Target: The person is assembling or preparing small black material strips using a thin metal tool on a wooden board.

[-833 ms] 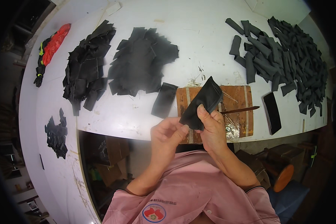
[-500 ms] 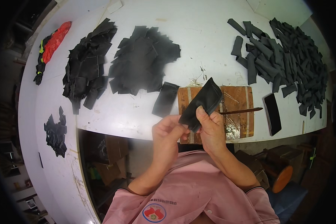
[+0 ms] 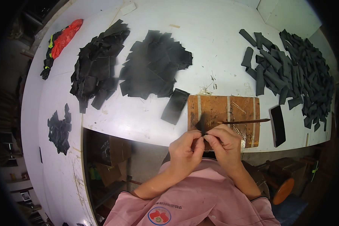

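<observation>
Between my two hands is a black fabric piece [image 3: 202,122], seen nearly edge-on, its far end pointing away over the board. My left hand [image 3: 187,148] pinches its near edge, thumb against fingers. Right beside it, my right hand [image 3: 225,144] pinches the same edge, the thumb tips almost touching. Fingers hide most of that edge. Under and beyond the hands lies a brown board [image 3: 211,107] with pale strips, and a thin dark pointed stick [image 3: 248,121] rests across it. A single flat black fabric piece [image 3: 175,106] lies left of the board.
Two heaps of flat black pieces, a left one [image 3: 96,67] and a middle one [image 3: 154,66], cover the far left. Narrow dark rolled pieces [image 3: 290,73] pile up at right. A phone [image 3: 277,126] lies near the front edge. A small black heap [image 3: 59,130] and red plastic bag [image 3: 67,37] sit leftward.
The fabric piece has turned from showing its broad face to nearly edge-on. My right hand has moved down beside the left at its near edge. The whole view has shifted slightly.
</observation>
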Demonstrator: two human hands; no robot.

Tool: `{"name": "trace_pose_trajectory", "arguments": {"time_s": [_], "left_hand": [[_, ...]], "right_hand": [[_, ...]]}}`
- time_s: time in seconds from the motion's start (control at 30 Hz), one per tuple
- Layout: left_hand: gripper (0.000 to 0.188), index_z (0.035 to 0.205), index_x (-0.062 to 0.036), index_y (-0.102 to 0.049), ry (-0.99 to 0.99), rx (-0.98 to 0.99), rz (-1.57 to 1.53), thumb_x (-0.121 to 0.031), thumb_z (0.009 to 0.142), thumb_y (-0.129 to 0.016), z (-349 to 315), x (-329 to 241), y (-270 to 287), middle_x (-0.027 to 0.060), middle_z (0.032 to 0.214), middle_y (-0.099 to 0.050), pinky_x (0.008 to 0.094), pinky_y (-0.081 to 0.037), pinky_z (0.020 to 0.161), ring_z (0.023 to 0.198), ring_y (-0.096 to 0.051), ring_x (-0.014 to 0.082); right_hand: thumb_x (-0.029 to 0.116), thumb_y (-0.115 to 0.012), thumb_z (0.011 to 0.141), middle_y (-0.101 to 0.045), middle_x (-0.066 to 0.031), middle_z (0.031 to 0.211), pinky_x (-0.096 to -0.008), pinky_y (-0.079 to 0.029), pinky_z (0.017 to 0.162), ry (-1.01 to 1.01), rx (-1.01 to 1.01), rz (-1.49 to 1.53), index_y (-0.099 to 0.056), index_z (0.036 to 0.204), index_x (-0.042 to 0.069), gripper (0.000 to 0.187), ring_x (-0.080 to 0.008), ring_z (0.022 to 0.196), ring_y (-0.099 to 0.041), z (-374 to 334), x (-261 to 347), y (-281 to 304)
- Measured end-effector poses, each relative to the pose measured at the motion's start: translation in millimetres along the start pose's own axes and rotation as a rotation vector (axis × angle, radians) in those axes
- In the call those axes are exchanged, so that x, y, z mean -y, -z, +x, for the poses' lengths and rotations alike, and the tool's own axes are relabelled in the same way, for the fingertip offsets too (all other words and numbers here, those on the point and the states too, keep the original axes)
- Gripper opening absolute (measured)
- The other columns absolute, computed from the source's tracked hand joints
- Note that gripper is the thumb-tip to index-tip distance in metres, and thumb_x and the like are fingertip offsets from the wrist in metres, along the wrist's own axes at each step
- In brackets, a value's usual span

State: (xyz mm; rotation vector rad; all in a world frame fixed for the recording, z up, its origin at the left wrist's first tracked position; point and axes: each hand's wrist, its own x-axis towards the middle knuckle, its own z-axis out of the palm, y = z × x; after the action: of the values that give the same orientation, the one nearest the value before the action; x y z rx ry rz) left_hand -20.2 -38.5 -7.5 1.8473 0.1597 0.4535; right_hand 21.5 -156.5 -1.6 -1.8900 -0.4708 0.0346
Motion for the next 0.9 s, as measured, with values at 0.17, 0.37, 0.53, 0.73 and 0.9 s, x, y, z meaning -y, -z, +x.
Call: {"name": "trace_pose_trajectory", "arguments": {"time_s": [0.17,0.37,0.53,0.73,0.9], "left_hand": [[0.012,0.084,0.0011,-0.055,0.052,-0.180,0.076,0.004,0.072,-0.056,0.9,14.2,-4.2,0.0058,0.069,-0.058,0.0200,-0.038,0.042,0.049,-0.049,0.0066],[0.024,0.092,-0.0006,-0.048,0.715,0.289,-1.338,0.009,0.070,-0.051,24.5,7.3,24.9,0.0026,0.067,-0.055,0.0160,-0.026,0.036,0.043,-0.037,0.0012],[0.021,0.088,-0.0019,-0.051,0.479,-0.018,-0.711,0.009,0.070,-0.050,21.4,0.8,8.1,0.0036,0.076,-0.056,0.0146,-0.031,0.043,0.052,-0.043,0.0013],[0.022,0.092,-0.0006,-0.051,0.169,-0.100,-0.349,0.009,0.072,-0.049,15.7,9.9,-3.2,0.0044,0.077,-0.059,0.0145,-0.031,0.040,0.046,-0.042,0.0011],[0.040,0.105,0.0042,-0.046,0.833,0.520,-1.398,0.011,0.065,-0.045,21.1,-18.5,23.4,0.0047,0.068,-0.055,0.0166,-0.028,0.033,0.040,-0.040,0.0021]], "right_hand": [[-0.004,-0.058,0.066,-0.053,-0.0121,0.068,-0.0311,-0.042,0.050,0.035,-0.108,-0.192,-0.057,0.076,0.000,0.010,-0.0248,0.056,-0.052,3.5,-16.0,-19.5],[-0.007,-0.056,0.069,-0.049,0.0004,0.064,-0.0214,-0.036,0.047,-0.438,0.047,0.616,-0.055,0.072,-0.003,0.005,-0.0083,0.054,-0.045,7.3,-13.4,-8.7],[0.002,-0.056,0.076,-0.046,-0.0007,0.062,-0.0216,-0.034,0.049,-0.688,0.106,1.430,-0.053,0.073,0.001,0.004,-0.0103,0.051,-0.041,2.0,-6.7,-16.6],[0.014,-0.053,0.084,-0.047,0.0022,0.064,-0.0180,-0.034,0.050,-0.546,0.169,1.010,-0.050,0.073,0.005,0.015,-0.0054,0.056,-0.043,6.6,-18.7,-11.4],[0.015,-0.054,0.083,-0.048,0.0009,0.069,-0.0196,-0.037,0.055,-0.564,0.128,1.078,-0.051,0.074,0.005,0.014,-0.0068,0.060,-0.045,-1.0,-12.8,-3.0]]}}
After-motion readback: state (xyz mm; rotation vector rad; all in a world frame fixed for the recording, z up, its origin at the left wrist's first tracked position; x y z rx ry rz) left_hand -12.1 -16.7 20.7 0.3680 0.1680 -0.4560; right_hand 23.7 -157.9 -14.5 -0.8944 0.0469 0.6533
